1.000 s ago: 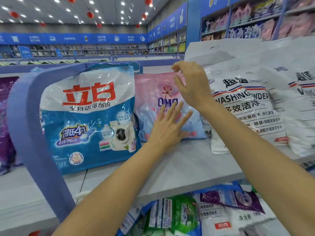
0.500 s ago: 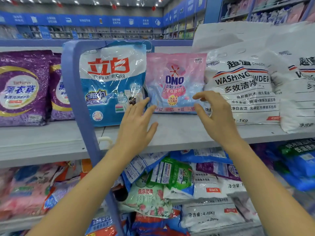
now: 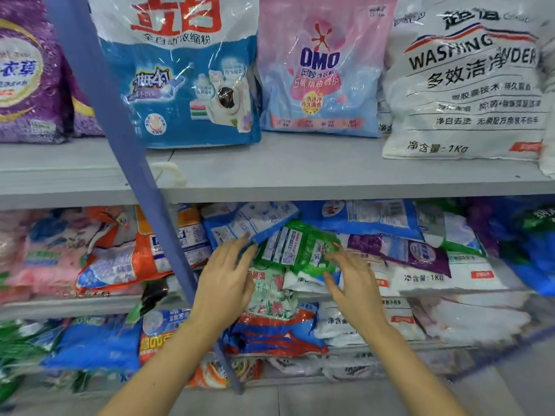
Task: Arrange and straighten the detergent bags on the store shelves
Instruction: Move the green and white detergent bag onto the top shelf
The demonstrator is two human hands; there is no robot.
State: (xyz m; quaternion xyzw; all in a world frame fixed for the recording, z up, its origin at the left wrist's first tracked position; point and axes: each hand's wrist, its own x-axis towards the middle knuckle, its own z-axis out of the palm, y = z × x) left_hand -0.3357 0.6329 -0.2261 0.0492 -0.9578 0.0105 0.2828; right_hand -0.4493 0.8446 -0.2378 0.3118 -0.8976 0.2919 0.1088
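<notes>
While bags on upper shelf [image 3: 300, 166] stand upright, heap on middle shelf [image 3: 60, 307] lies jumbled: sorting it looks like current step. Left hand [image 3: 225, 283], right hand [image 3: 354, 289] spread, gripping nothing, flank tilted green bag [image 3: 300, 247] atop heap. Next, probably: grip both edges, lift, stand upright.

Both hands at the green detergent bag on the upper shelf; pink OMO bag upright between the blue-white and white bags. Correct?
Wrong shelf. The head view shows the left hand and right hand at the crinkled green plastic detergent bag on the shelf below. The pink plastic OMO bag does stand upright between the blue-and-white bag and the white washing-powder bag.
</notes>
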